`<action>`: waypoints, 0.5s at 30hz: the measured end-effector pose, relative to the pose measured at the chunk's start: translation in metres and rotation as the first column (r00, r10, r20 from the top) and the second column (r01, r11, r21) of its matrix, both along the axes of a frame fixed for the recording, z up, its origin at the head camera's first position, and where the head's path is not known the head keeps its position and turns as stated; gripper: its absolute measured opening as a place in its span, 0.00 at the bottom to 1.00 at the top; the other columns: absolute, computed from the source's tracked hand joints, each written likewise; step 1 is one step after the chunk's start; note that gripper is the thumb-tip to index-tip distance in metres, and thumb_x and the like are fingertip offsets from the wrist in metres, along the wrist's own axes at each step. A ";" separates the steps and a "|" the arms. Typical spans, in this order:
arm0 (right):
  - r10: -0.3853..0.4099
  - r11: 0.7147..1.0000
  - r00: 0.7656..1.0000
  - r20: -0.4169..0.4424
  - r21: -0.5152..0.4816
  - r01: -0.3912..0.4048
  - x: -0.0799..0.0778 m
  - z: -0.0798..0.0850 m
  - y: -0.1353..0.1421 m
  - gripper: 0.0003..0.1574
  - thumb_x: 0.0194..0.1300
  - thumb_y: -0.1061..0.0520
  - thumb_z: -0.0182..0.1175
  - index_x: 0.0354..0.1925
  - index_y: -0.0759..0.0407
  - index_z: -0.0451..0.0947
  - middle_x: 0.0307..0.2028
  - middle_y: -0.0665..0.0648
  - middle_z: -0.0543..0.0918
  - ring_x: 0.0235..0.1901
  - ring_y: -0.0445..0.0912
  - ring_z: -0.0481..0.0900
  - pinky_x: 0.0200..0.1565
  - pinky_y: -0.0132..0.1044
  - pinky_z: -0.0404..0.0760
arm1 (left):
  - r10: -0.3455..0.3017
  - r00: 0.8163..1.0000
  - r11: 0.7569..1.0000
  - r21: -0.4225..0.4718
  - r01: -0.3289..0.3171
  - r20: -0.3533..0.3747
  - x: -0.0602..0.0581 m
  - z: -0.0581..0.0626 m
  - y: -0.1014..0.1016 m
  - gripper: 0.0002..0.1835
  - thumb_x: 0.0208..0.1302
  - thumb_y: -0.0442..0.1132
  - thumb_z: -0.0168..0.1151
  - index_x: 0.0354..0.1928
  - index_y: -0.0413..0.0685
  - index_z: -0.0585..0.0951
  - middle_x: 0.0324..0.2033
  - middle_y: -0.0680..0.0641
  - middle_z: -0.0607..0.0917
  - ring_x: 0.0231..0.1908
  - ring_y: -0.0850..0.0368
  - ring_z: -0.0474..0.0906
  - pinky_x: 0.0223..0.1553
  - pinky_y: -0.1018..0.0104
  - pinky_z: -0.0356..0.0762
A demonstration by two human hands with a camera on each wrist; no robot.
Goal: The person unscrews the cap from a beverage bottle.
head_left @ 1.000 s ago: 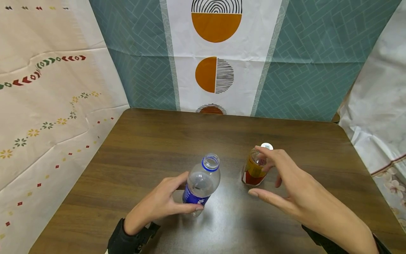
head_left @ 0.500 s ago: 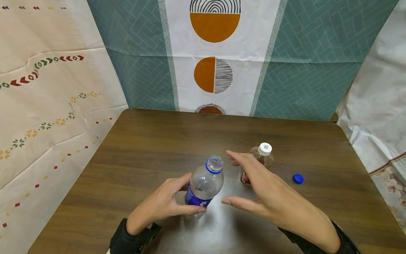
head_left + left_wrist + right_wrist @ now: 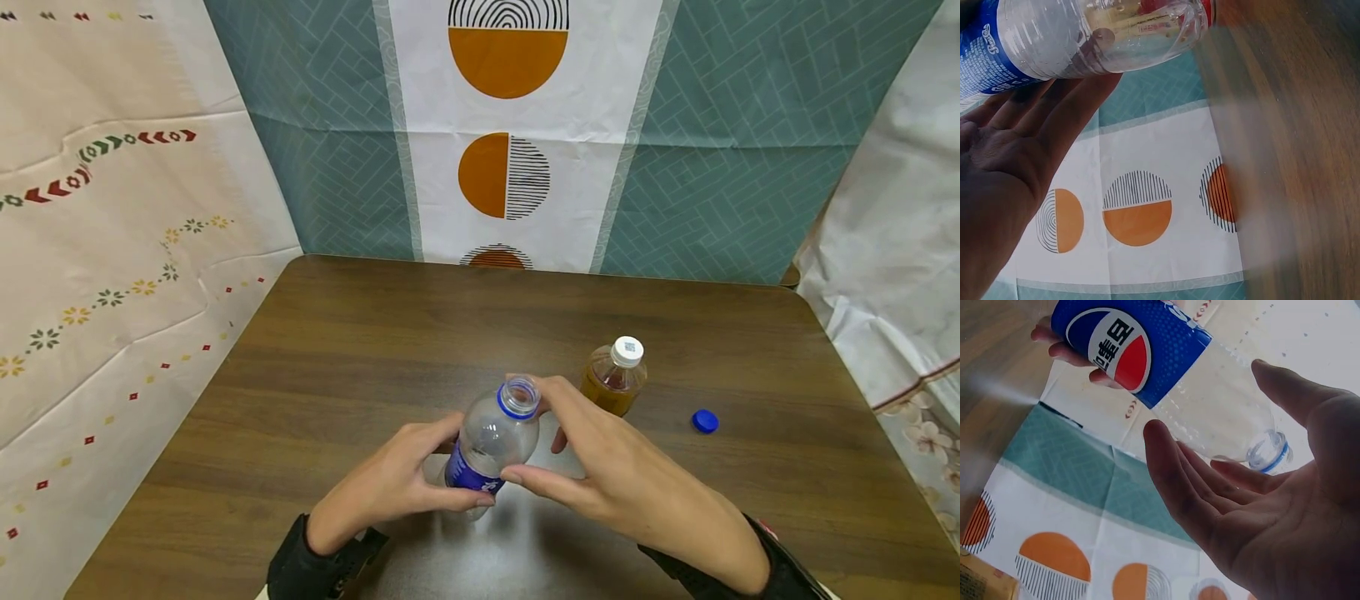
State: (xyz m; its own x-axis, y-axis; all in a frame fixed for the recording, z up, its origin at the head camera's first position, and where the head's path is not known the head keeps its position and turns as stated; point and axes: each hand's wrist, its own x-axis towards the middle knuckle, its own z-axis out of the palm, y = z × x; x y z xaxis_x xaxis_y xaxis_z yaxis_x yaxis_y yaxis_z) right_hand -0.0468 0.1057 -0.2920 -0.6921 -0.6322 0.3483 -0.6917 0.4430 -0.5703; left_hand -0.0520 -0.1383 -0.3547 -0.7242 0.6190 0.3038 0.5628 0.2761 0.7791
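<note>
plainly, left fingers (image 3: pixel 437 431) grip a bottle (image 3: pixel 497 435) whose blue label (image 3: pixel 1163 350) bears chinese characters (image 3: pixel 1114 345), right fingers (image 3: pixel 1175 472) spread loosely around it.

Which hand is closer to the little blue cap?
Right. The right hand is by the clear bottle, left of the blue cap; the left hand holds that bottle's other side, further left.

- The head view was bright, with pale glare on the near surface (image 3: pixel 517 554).
- The left wrist view was dimmer, its fingers (image 3: pixel 1079 109) shadowed.
- Hazy streaks veiled both wrist views.
</note>
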 end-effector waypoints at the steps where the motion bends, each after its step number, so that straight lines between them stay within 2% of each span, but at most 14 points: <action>1: 0.003 1.000 1.000 0.003 -0.008 -0.003 0.000 0.000 -0.001 0.36 0.60 0.45 0.64 0.62 0.49 0.61 0.44 0.43 0.72 0.32 0.36 0.72 0.28 0.29 0.78 | -0.003 1.000 1.000 0.001 0.003 -0.002 0.001 0.003 0.001 0.28 0.50 0.42 0.73 0.52 0.47 0.73 0.42 0.51 0.84 0.43 0.61 0.80 0.43 0.57 0.82; 6: 0.027 0.999 0.999 0.017 -0.045 -0.026 -0.001 -0.002 -0.005 0.36 0.59 0.45 0.65 0.60 0.53 0.62 0.45 0.46 0.72 0.35 0.37 0.73 0.30 0.30 0.80 | -0.015 1.000 1.000 0.014 0.015 0.013 0.003 0.011 0.004 0.29 0.48 0.38 0.74 0.53 0.45 0.73 0.43 0.50 0.84 0.44 0.61 0.80 0.44 0.58 0.82; 15: 0.014 0.996 0.998 0.065 -0.091 -0.008 -0.001 -0.008 -0.010 0.37 0.59 0.45 0.64 0.62 0.53 0.61 0.48 0.49 0.72 0.41 0.39 0.74 0.37 0.36 0.82 | -0.015 1.000 0.999 0.034 0.015 0.019 0.002 0.010 0.005 0.33 0.48 0.37 0.74 0.57 0.44 0.71 0.45 0.49 0.83 0.45 0.60 0.79 0.43 0.58 0.82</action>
State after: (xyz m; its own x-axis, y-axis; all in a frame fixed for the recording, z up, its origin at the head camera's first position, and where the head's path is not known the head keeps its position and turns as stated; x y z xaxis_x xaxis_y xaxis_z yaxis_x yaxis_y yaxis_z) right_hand -0.0482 0.0958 -0.2995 -0.7086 -0.6077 0.3586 -0.6561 0.3805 -0.6517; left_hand -0.0499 -0.1334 -0.3450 -0.7209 0.6195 0.3108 0.5516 0.2413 0.7984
